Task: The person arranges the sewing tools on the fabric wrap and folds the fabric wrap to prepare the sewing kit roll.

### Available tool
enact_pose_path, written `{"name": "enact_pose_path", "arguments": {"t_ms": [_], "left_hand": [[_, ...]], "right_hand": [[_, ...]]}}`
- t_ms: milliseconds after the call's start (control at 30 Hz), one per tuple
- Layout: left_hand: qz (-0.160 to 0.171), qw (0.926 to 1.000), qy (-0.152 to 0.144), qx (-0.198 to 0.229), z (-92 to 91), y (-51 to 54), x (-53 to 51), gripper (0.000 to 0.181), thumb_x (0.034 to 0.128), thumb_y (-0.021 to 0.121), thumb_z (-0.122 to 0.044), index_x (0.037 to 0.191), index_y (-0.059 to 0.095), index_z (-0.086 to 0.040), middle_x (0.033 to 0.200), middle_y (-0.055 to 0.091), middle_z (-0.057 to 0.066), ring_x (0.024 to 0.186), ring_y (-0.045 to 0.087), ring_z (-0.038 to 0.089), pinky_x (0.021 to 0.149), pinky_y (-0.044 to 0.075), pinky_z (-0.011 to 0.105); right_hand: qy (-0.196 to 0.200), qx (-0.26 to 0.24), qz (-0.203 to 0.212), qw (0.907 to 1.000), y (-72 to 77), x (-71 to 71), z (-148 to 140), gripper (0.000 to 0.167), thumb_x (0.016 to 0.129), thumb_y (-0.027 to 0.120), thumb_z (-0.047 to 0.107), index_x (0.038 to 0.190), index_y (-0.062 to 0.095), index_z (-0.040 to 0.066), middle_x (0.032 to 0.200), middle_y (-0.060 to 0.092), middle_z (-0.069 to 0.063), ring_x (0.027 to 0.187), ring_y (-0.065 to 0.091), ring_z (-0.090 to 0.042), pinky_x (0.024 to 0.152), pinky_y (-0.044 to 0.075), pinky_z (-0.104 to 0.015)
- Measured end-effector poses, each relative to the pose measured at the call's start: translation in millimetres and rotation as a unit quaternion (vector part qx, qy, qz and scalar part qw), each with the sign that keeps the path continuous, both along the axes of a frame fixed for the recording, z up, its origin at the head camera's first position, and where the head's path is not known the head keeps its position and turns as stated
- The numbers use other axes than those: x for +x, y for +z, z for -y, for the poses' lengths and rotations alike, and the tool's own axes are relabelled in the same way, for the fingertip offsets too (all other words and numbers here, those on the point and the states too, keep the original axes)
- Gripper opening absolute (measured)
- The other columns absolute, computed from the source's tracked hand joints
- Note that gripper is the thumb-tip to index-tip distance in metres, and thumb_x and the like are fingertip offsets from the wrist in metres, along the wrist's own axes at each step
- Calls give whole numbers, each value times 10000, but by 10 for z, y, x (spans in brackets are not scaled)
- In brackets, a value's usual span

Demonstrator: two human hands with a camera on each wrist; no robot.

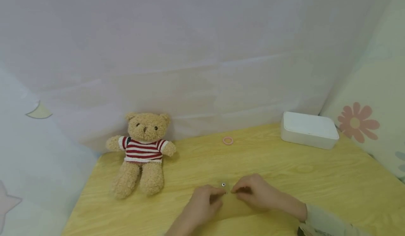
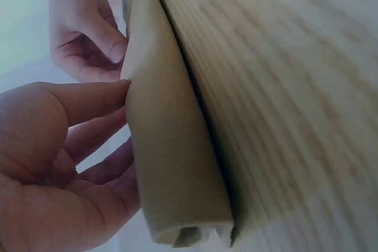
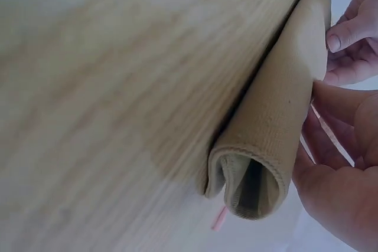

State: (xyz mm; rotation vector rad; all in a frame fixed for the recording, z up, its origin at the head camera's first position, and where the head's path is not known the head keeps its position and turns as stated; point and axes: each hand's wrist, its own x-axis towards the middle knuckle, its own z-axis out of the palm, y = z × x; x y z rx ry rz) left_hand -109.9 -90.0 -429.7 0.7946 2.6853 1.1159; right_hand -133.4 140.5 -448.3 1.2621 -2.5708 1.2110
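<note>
A tan, soft folded piece (image 2: 168, 128), thick like a pouch or a rolled cloth, lies on the table before me. Its open end with stitched edges shows in the right wrist view. A small round metal snap (image 1: 223, 184) sits just beyond the fingertips. My left hand (image 1: 200, 204) pinches the piece's edge with its fingertips, the other fingers loosely bent behind. Close beside it, my right hand (image 1: 260, 193) grips the same edge between thumb and fingers. In the head view the piece nearly blends into the tabletop, so its outline is hard to see.
A teddy bear (image 1: 145, 151) in a red-striped shirt sits at the back left of the wooden table (image 1: 284, 172). A pink ring (image 1: 227, 140) lies near the back edge. At the back right stands a white lidded box (image 1: 310, 129). Pale cloth hangs behind.
</note>
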Motion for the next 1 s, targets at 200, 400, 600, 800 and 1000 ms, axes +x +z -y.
{"name": "enact_pose_path", "arguments": {"t_ms": [200, 400, 600, 800, 1000], "left_hand": [[308, 9989, 131, 336, 20, -50, -141, 169, 885, 669, -184, 994, 708, -61, 827, 672, -11, 710, 592, 62, 633, 497, 234], [487, 9978, 451, -4, -29, -33, -247, 272, 892, 659, -208, 990, 684, 45, 879, 698, 124, 794, 663, 251, 680, 544, 372], [639, 9954, 667, -258, -81, -36, -319, 198, 865, 678, -171, 935, 682, 15, 838, 696, 116, 754, 662, 261, 656, 539, 409], [665, 9955, 658, 132, -85, -61, -324, 102, 852, 688, -133, 830, 606, -78, 553, 540, -44, 454, 447, 54, 426, 353, 174], [425, 9966, 607, 367, -101, -104, -322, 82, 852, 687, -112, 815, 621, -80, 637, 635, -4, 521, 534, 37, 481, 441, 192]], "right_hand": [[-122, -23, 692, 9975, 14, -83, 31, 66, 882, 682, 107, 930, 727, 107, 899, 711, 41, 797, 630, -21, 685, 524, -202], [-283, 37, 913, 9954, 26, -111, 54, 39, 862, 712, 134, 868, 727, 169, 832, 688, 108, 752, 604, -2, 676, 509, -208], [-515, 194, 1008, 9934, 39, -121, 100, 54, 838, 733, 127, 831, 720, 179, 789, 656, 146, 703, 554, 15, 642, 481, -204], [-568, -29, 1080, 9925, 68, -106, 152, 43, 819, 743, 80, 800, 708, 96, 760, 665, 96, 674, 570, 9, 625, 499, -205], [-872, -215, 872, 9921, 68, -97, 209, 147, 752, 757, -27, 778, 672, 90, 736, 652, 59, 654, 571, -5, 601, 502, -205]]}}
